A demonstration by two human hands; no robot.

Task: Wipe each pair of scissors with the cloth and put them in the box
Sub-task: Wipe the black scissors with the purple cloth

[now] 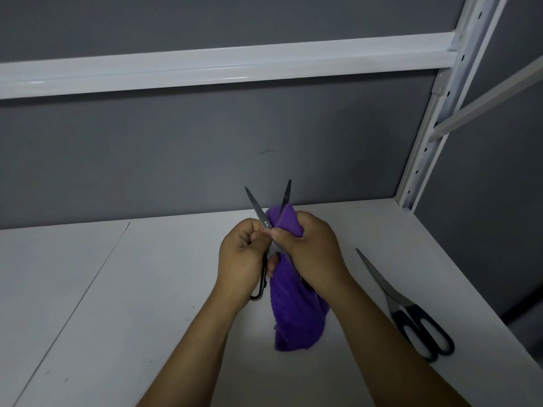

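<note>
Head view. The left hand (242,254) is curled into a fist around the handles of a pair of grey-bladed scissors (258,210) with thin black loops, one loop (260,292) showing below the palm. The scissors are held above the shelf, blades spread in a V with the tips pointing up and away from the person. The right hand (311,251) pinches a purple terry cloth (293,312) between thumb and curled fingers, close to the pivot. The cloth is bunched around the lower part of the right-hand blade, whose tip stands free above the fabric; the left-hand blade is bare. The rest of the cloth hangs down between the forearms, and whether its lower end touches the flat white shelf board (117,289) cannot be told. A second pair of scissors (411,315), larger, with grey blades closed and thick black handles, lies flat on the board to the right of the right forearm, well apart from the hands, tip pointing away. Behind are a grey wall panel (176,157), a white horizontal rack beam (205,69) and a white perforated upright (435,113).
</note>
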